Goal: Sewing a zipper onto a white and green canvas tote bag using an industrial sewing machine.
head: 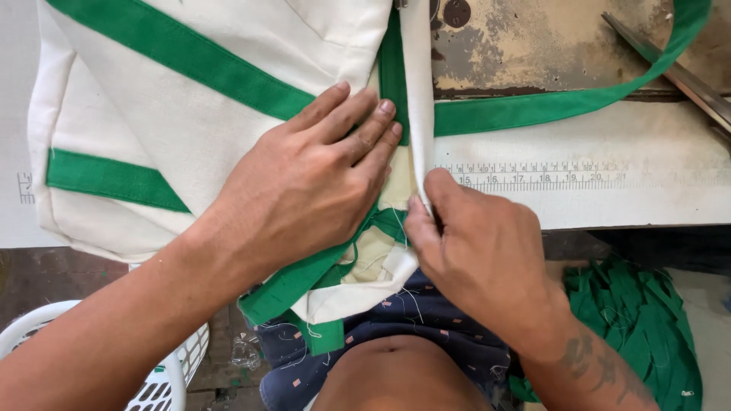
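While left hand (304, 190) presses flat, fingers spread, on the white bag (175, 114) with green trim (190, 65), right hand (476, 255) pinches the bag's white edge between thumb and fingers. Bag lies on the table (609, 202), hanging over the near edge onto the lap. Green strap (548, 106) runs right across table. Green scraps (640, 320) lie lower right, white basket (164, 380) lower left.

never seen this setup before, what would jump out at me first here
The cream cloth with bright green bands spreads over the table's left and centre, with the left hand pressed flat on it. Beside it, the right hand pinches the cloth's folded edge at the table's front. A green strap curves across the worn top at upper right, and green scraps pile at lower right.
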